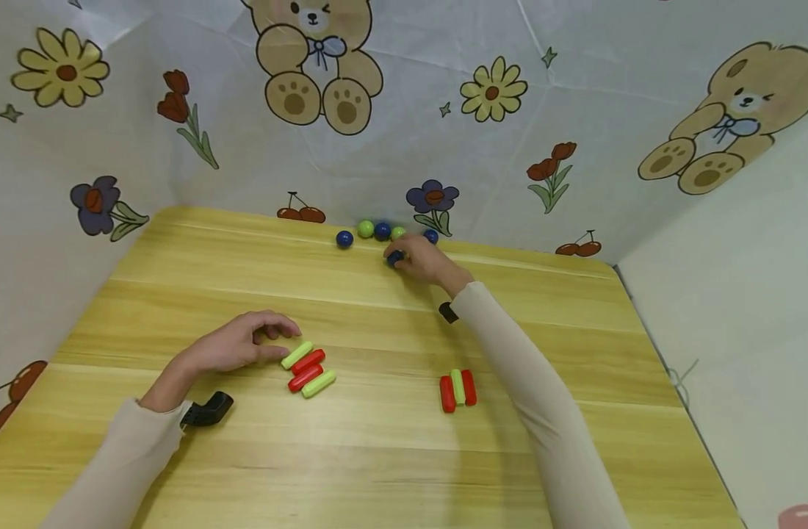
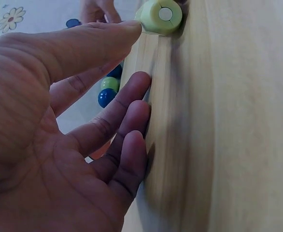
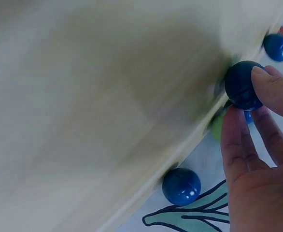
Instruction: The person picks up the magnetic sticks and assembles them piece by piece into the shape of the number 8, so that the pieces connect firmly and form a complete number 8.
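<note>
Head view: the right hand (image 1: pixel 425 258) pinches a dark blue ball (image 1: pixel 394 258) between thumb and fingertips, near the back edge of the wood-grain tabletop (image 1: pixel 377 463). Right wrist view confirms the pinch; whether the ball touches the tabletop cannot be determined. Near it, along the back edge, lie a left-end blue ball (image 1: pixel 344 239), two green balls (image 1: pixel 366 228), a middle blue ball (image 1: pixel 382 231) and a right-end blue ball (image 1: pixel 431 236).

The left hand (image 1: pixel 239 342) is unclenched, thumb parted from loosely bent fingers. Its thumb is at the upper yellow-green stick (image 1: pixel 297 355); contact cannot be determined. This stick heads a slanted row continuing with two red sticks (image 1: pixel 308 361) and a lower yellow-green stick (image 1: pixel 319 383). Beside the right forearm, a separate yellow-green stick (image 1: pixel 457 387) lies between two upright-aligned red sticks (image 1: pixel 447 394).
</note>
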Demonstrator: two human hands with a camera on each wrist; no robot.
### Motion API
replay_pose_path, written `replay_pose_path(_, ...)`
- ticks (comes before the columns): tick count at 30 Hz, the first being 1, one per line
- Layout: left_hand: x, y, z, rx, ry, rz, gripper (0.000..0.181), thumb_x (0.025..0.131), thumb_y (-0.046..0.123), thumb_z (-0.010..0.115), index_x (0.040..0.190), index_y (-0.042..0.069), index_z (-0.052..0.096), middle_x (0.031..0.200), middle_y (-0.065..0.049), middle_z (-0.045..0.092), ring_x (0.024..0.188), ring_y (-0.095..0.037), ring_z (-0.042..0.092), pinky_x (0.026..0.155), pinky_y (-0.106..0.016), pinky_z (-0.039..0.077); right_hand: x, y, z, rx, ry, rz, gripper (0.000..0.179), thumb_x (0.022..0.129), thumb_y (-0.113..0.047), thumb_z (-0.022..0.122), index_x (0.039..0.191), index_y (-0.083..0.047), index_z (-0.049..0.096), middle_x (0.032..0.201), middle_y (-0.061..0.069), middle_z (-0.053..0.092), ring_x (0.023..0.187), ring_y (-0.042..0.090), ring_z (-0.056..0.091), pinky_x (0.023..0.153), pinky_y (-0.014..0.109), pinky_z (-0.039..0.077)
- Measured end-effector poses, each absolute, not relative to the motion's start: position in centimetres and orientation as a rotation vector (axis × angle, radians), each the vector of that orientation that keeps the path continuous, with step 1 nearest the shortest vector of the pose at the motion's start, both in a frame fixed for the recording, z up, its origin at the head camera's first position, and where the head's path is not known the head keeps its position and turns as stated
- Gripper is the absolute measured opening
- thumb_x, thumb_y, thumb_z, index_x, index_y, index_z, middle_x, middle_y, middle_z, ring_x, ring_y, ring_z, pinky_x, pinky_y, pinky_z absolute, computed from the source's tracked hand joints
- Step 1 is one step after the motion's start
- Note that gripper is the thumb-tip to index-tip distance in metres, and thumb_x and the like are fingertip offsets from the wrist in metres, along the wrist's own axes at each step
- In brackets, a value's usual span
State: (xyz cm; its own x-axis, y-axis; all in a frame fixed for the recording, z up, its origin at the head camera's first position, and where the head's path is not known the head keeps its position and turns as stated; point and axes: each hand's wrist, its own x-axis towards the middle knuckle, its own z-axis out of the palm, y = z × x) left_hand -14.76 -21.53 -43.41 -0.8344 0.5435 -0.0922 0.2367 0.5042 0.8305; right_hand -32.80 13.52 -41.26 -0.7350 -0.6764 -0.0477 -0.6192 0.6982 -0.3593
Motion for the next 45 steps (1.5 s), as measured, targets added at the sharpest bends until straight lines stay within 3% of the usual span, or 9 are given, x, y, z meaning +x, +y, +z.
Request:
replay_pose_path(8, -14.5, -21.0, -43.2, 0.656, 2.415, 1.241, 0.031, 0.097, 0.023, 0.074, 0.122, 0.006, 0.070, 0.117, -0.006, 0.068, 0.097, -0.017, 0.056, 0.081, -0.027, 0.046, -29.0, 14.9, -41.3, -1.083, 2.708, -0.479, 0.028, 0.098, -0.006, 0.070, 0.126, -0.006, 0.071, 0.128, 0.015, 0.066, 0.114, 0.028, 0.062, 0.094, 0.041, 0.052)
replay_pose_path(17, -14.3, -20.3, -43.3, 0.635, 2.485, 1.200, 0.031, 0.094, 0.023, 0.078, 0.118, 0.007, 0.070, 0.114, -0.005, 0.068, 0.098, -0.020, 0.056, 0.084, -0.030, 0.047, -25.7, 16.5, -41.1, -1.062, 2.719, -0.518, 0.025, 0.096, -0.012, 0.074, 0.121, -0.007, 0.071, 0.115, 0.009, 0.072, 0.092, 0.022, 0.061, 0.086, 0.037, 0.052)
replay_pose_path(27, -14.1, -19.6, -43.2, 0.615, 2.570, 1.120, 0.022, 0.095, 0.016, 0.075, 0.114, 0.005, 0.071, 0.110, -0.007, 0.067, 0.099, -0.021, 0.059, 0.086, -0.037, 0.050, -22.2, 18.2, -40.8, -0.918, 2.723, -0.748, 0.030, 0.094, -0.012, 0.076, 0.122, -0.005, 0.069, 0.114, 0.011, 0.068, 0.099, 0.026, 0.068, 0.092, 0.041, 0.057)
replay_pose_path(34, -14.4, -18.5, -43.5, 0.727, 2.692, 1.029, 0.015, 0.093, 0.007, 0.076, 0.107, 0.007, 0.072, 0.100, -0.003, 0.066, 0.088, -0.017, 0.056, 0.077, -0.034, 0.048, -20.2, 19.1, -40.1, -0.857, 2.765, -0.842, 0.031, 0.095, -0.013, 0.076, 0.123, -0.003, 0.069, 0.117, 0.013, 0.071, 0.095, 0.027, 0.071, 0.089, 0.043, 0.058)
replay_pose_path(45, -15.3, -16.5, -42.7, 0.682, 2.749, 1.000, 0.018, 0.098, 0.012, 0.071, 0.115, 0.006, 0.072, 0.107, -0.006, 0.072, 0.089, -0.019, 0.062, 0.080, -0.039, 0.051, -19.5, 18.5, -40.8, -0.795, 2.701, -0.775, 0.026, 0.095, -0.013, 0.076, 0.119, -0.007, 0.071, 0.113, 0.007, 0.073, 0.093, 0.019, 0.067, 0.086, 0.037, 0.056)
